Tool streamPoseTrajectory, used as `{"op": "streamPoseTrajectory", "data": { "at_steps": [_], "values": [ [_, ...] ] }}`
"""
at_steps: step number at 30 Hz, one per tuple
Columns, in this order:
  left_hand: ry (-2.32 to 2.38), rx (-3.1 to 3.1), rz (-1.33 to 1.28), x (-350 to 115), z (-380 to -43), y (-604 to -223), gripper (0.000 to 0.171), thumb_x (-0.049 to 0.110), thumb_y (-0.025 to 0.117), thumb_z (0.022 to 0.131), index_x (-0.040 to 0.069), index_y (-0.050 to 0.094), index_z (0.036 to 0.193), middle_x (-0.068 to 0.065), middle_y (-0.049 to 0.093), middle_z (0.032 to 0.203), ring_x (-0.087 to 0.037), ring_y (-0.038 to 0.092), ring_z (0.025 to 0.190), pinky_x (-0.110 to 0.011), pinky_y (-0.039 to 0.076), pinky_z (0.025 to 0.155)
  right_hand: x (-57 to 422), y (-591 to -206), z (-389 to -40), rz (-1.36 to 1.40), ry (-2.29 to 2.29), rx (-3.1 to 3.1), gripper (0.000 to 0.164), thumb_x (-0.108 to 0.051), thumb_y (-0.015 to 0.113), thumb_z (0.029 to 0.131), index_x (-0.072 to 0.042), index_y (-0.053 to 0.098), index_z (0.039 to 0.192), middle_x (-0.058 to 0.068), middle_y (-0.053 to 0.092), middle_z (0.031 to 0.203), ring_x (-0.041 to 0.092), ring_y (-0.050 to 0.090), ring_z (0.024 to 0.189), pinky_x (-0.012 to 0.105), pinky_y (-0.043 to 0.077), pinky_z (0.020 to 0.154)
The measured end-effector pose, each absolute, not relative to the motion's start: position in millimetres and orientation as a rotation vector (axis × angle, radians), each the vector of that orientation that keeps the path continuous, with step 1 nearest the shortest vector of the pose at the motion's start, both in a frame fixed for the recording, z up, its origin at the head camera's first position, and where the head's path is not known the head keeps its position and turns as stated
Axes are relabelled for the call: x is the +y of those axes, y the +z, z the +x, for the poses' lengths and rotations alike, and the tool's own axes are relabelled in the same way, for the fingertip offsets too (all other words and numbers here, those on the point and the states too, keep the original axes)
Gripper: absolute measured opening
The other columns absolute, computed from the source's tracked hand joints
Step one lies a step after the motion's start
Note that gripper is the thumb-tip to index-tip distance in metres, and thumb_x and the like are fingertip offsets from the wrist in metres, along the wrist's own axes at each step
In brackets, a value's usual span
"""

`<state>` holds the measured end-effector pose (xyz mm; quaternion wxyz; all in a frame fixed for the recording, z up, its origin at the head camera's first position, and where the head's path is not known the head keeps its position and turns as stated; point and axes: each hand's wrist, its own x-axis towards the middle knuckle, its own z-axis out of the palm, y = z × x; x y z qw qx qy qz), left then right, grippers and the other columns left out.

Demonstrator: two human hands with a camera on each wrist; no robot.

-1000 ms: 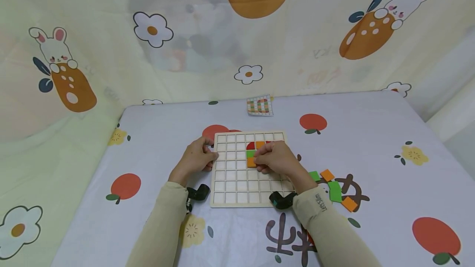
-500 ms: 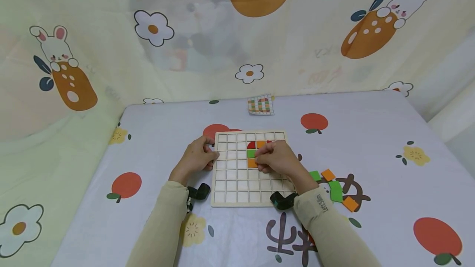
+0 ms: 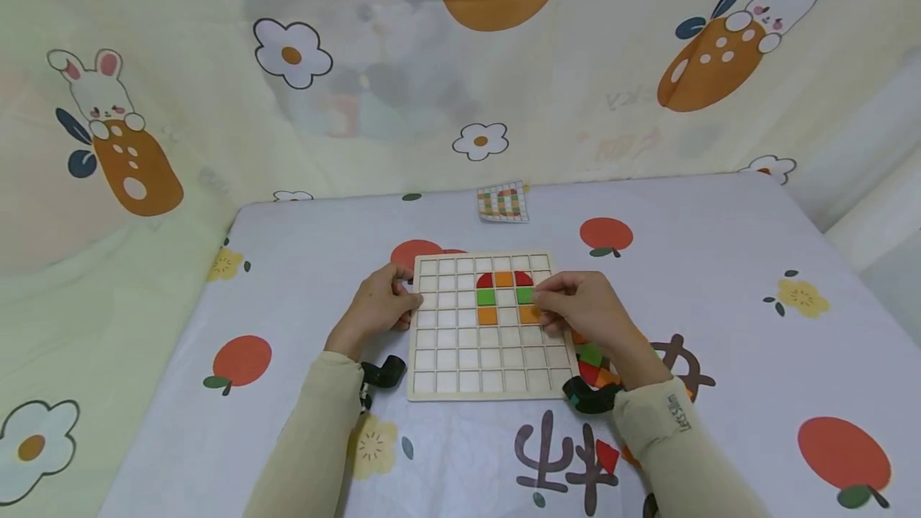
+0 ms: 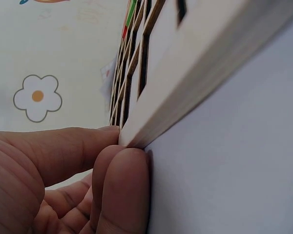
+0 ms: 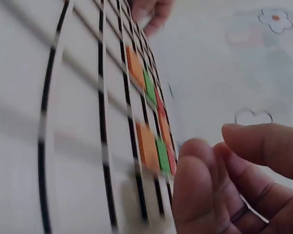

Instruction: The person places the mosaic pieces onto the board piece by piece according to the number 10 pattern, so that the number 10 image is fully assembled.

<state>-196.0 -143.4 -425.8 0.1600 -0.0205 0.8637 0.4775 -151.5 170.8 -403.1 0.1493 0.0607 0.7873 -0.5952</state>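
Observation:
A pale wooden grid board lies flat in the head view. My left hand holds its left edge; the left wrist view shows thumb and fingertips at the board's corner. Set in its cells are two rounded red tiles with an orange tile between them. Below them, a green tile and an orange tile form the left column. The right column has a green tile above an orange tile. My right hand hovers at this column, thumb apart from its loosely bent fingers, nothing between them.
Loose green, red and orange tiles lie right of the board, partly under my right forearm. A red piece lies nearer me. Behind the board is a small patterned card. A printed cloth covers the table, with a curtain behind.
My right hand has moved right, off the board's middle, uncovering the right column's green and orange tiles. My left hand stays at the board's edge.

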Motion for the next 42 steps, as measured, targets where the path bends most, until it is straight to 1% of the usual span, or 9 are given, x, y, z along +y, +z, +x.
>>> {"op": "streamPoseTrajectory", "data": {
  "at_steps": [6,13,17,20,23,30,35,39,42],
  "values": [
    [1.371,2.462,-0.05,-144.6,-197.3,-423.0,0.04,0.011,0.073,0.098,0.004,0.055,0.133,-0.01,0.057,0.095,-0.016,0.062,0.066,-0.027,0.06,0.061,207.3,-401.0,-140.9,0.302,-1.54,2.42,0.03,-0.021,0.068,0.102,0.003,0.069,0.119,0.014,0.071,0.094,0.021,0.067,0.075,0.027,0.062,0.067],
    [1.368,2.459,-0.047,-145.9,-197.4,-422.9,0.04,0.011,0.073,0.098,0.004,0.055,0.133,-0.01,0.057,0.095,-0.016,0.063,0.066,-0.027,0.06,0.061,234.8,-408.9,-122.7,0.371,-1.351,2.511,0.03,-0.023,0.073,0.098,0.003,0.071,0.114,0.009,0.069,0.083,0.02,0.063,0.069,0.026,0.059,0.06],
    [1.365,2.462,-0.056,-147.1,-197.2,-422.0,0.041,0.011,0.072,0.098,0.004,0.054,0.134,-0.01,0.057,0.096,-0.016,0.063,0.066,-0.026,0.06,0.061,243.1,-412.1,-112.8,0.373,-1.244,2.567,0.032,-0.024,0.075,0.097,0.003,0.072,0.115,0.008,0.07,0.085,0.02,0.063,0.07,0.027,0.057,0.059],
    [1.363,2.469,-0.058,-147.7,-196.8,-421.4,0.041,0.01,0.072,0.098,0.004,0.054,0.135,-0.01,0.057,0.096,-0.016,0.063,0.066,-0.026,0.06,0.061,245.9,-412.0,-108.2,0.349,-1.185,2.598,0.036,-0.024,0.076,0.095,0.002,0.072,0.118,0.008,0.072,0.089,0.021,0.063,0.072,0.027,0.057,0.06],
    [1.365,2.468,-0.061,-147.8,-196.4,-421.7,0.041,0.01,0.072,0.098,0.003,0.054,0.135,-0.01,0.056,0.095,-0.015,0.063,0.066,-0.026,0.06,0.061,245.1,-410.9,-106.0,0.336,-1.147,2.605,0.039,-0.024,0.078,0.093,0.002,0.071,0.121,0.008,0.07,0.089,0.022,0.061,0.074,0.028,0.056,0.06],
    [1.372,2.467,-0.057,-147.2,-196.3,-422.9,0.041,0.01,0.072,0.098,0.004,0.054,0.134,-0.01,0.057,0.094,-0.015,0.063,0.065,-0.026,0.06,0.061,238.8,-408.8,-104.2,0.307,-1.08,2.649,0.037,-0.02,0.078,0.091,0.001,0.072,0.121,0.008,0.058,0.079,0.023,0.055,0.072,0.029,0.047,0.055],
    [1.368,2.471,-0.047,-146.0,-196.3,-424.4,0.041,0.01,0.072,0.098,0.003,0.054,0.134,-0.01,0.057,0.094,-0.015,0.063,0.065,-0.026,0.06,0.06,237.1,-409.3,-103.9,0.297,-1.036,2.671,0.039,-0.021,0.079,0.091,-0.001,0.072,0.123,0.007,0.054,0.076,0.024,0.053,0.075,0.03,0.043,0.055],
    [1.362,2.472,-0.042,-144.6,-196.0,-425.0,0.041,0.01,0.072,0.098,0.004,0.054,0.134,-0.01,0.057,0.094,-0.015,0.063,0.064,-0.026,0.06,0.06,235.9,-409.0,-102.6,0.298,-1.022,2.675,0.037,-0.021,0.08,0.09,-0.001,0.073,0.12,0.007,0.054,0.076,0.024,0.052,0.077,0.03,0.042,0.055],
    [1.363,2.469,-0.042,-143.7,-195.4,-424.9,0.04,0.011,0.072,0.098,0.004,0.054,0.134,-0.01,0.057,0.095,-0.015,0.062,0.064,-0.026,0.06,0.06,235.2,-407.7,-101.7,0.292,-1.034,2.682,0.032,-0.019,0.08,0.09,-0.001,0.072,0.116,0.007,0.057,0.08,0.024,0.054,0.077,0.03,0.044,0.058]
  ]
}}
